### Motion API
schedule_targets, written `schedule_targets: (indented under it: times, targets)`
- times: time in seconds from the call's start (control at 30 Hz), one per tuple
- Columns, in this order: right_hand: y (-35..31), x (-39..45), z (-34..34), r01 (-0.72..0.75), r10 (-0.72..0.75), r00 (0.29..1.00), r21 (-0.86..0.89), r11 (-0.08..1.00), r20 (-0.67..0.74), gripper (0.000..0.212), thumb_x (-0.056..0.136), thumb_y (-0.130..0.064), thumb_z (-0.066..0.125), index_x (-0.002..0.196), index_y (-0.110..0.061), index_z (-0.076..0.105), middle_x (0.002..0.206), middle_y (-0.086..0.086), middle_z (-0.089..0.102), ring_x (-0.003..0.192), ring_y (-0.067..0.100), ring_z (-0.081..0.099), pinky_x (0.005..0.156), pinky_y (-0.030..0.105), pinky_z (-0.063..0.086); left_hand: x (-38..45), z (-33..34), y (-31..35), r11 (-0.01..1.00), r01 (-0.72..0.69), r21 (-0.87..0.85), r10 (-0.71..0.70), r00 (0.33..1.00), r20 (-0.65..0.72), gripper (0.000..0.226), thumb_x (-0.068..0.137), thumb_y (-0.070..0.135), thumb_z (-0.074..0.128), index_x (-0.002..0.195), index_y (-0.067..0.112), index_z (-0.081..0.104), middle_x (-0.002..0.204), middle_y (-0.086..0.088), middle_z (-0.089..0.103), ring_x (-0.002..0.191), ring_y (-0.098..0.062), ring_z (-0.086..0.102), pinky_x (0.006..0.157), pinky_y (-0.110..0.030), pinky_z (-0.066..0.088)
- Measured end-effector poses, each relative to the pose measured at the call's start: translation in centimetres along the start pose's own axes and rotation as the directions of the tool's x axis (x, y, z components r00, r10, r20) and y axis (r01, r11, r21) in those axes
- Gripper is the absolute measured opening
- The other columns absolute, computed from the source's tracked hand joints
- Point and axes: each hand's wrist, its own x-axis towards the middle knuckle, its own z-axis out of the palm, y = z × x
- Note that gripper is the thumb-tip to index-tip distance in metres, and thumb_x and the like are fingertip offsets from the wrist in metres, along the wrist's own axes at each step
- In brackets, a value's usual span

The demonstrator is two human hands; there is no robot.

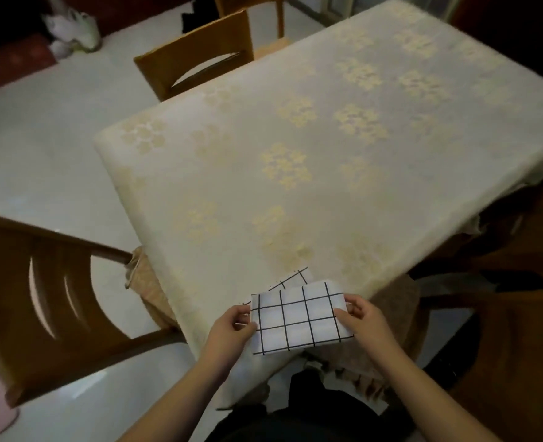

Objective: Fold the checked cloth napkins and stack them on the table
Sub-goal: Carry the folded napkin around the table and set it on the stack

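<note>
At the near left stands a dark wooden chair [43, 301] with a curved slatted back, pulled up beside the table's near left corner. Farther off, past the left edge of the table, a lighter wooden chair [196, 55] faces the tabletop. The table [311, 148] itself is covered with a cream tablecloth printed with pale yellow flower clusters.

Near the table's near corner, the left hand [231, 330] pinches the left edge of a folded checked napkin [298, 317] — white with a thin black grid — thumb on top and fingers curled beneath. The napkin is held flat between the two hands, just above the near edge of the table. Partly hidden behind it, a second checked napkin [292, 279] lies on the tablecloth, only its far corner showing. The right hand [359, 317] grips the folded napkin's right edge — thumb on top, fingers curled round the border.
</note>
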Motion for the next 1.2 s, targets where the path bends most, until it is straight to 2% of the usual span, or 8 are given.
schedule_targets:
  times: [0.13,0.33,0.7,0.9,0.97,1.03,1.13,1.2]
  targets:
    - [-1.0,3.6,0.3,0.058,-0.042,0.995,-0.171,0.984,0.093,0.03,0.089,-0.015,0.07,0.117,-0.016,0.06,0.089,0.001,0.058,0.078,0.013,0.056,0.064,0.017,0.045,0.2,-0.3,-1.3,0.996,0.063,-0.06,-0.067,0.996,-0.059,0.017,0.088,0.007,0.066,0.099,0.02,0.065,0.082,-0.001,0.062,0.072,-0.013,0.058,0.068,-0.025,0.047]
    - [-2.3,6.4,1.5,0.162,-0.097,0.974,-0.333,0.929,0.204,0.026,0.089,-0.015,0.069,0.113,-0.019,0.062,0.083,-0.001,0.061,0.069,0.012,0.056,0.061,0.017,0.045,0.9,-0.4,-2.6,0.985,0.131,-0.111,-0.145,0.98,-0.132,0.008,0.086,0.008,0.064,0.09,0.014,0.068,0.073,-0.001,0.062,0.065,-0.012,0.056,0.062,-0.026,0.046]
    - [-2.3,7.7,1.9,0.278,-0.171,0.958,-0.591,0.757,0.232,0.018,0.089,-0.022,0.068,0.107,-0.022,0.062,0.082,-0.012,0.06,0.071,-0.001,0.053,0.059,0.008,0.037,2.2,0.5,-2.7,0.957,0.107,0.27,-0.056,0.981,-0.187,0.009,0.085,0.025,0.068,0.082,0.02,0.061,0.072,0.005,0.062,0.064,-0.007,0.053,0.058,-0.018,0.039]
    - [-2.6,7.5,1.9,0.265,-0.149,0.964,-0.722,0.639,0.222,0.034,0.094,-0.04,0.059,0.122,-0.022,0.058,0.098,-0.007,0.062,0.083,0.011,0.058,0.072,0.027,0.046,2.1,0.8,-2.5,0.97,0.089,0.224,-0.04,0.975,-0.217,0.019,0.084,0.027,0.069,0.091,0.019,0.054,0.072,0.004,0.058,0.065,-0.01,0.053,0.059,-0.024,0.042]
    - [-2.6,7.3,1.8,0.287,-0.251,0.953,-0.778,0.558,0.172,0.038,0.095,-0.047,0.054,0.125,-0.023,0.056,0.106,-0.005,0.061,0.086,0.011,0.055,0.073,0.028,0.046,1.7,1.1,-2.1,0.977,0.033,0.209,0.038,0.944,-0.327,0.02,0.087,0.031,0.065,0.094,0.019,0.05,0.076,0.004,0.054,0.068,-0.012,0.053,0.062,-0.029,0.044]
    - [-2.4,6.9,2.1,0.367,-0.426,0.891,-0.805,0.466,0.16,0.035,0.096,-0.043,0.052,0.122,-0.02,0.058,0.107,-0.001,0.06,0.089,0.013,0.052,0.08,0.031,0.045,1.3,1.8,-2.1,0.935,-0.086,0.344,0.23,0.886,-0.402,0.016,0.09,0.03,0.061,0.1,0.02,0.052,0.09,0.006,0.053,0.079,-0.011,0.052,0.07,-0.029,0.046]
    - [-1.5,5.9,4.1,0.556,-0.588,0.756,-0.756,0.346,0.288,0.032,0.097,-0.03,0.046,0.121,-0.015,0.061,0.109,0.002,0.062,0.098,0.02,0.056,0.088,0.036,0.044,0.8,3.7,-3.0,0.726,-0.347,0.594,0.583,0.768,-0.264,0.024,0.091,0.027,0.053,0.113,0.018,0.058,0.108,0.003,0.058,0.099,-0.014,0.054,0.087,-0.028,0.043]
    - [-0.3,5.3,6.2,0.663,-0.65,0.645,-0.716,0.217,0.401,0.038,0.097,-0.029,0.038,0.122,-0.013,0.062,0.117,0.005,0.064,0.108,0.024,0.061,0.097,0.037,0.044,1.3,5.2,-4.6,0.559,-0.443,0.701,0.695,0.712,-0.105,0.038,0.092,0.026,0.05,0.127,0.012,0.056,0.128,-0.006,0.058,0.121,-0.019,0.051,0.103,-0.032,0.037]
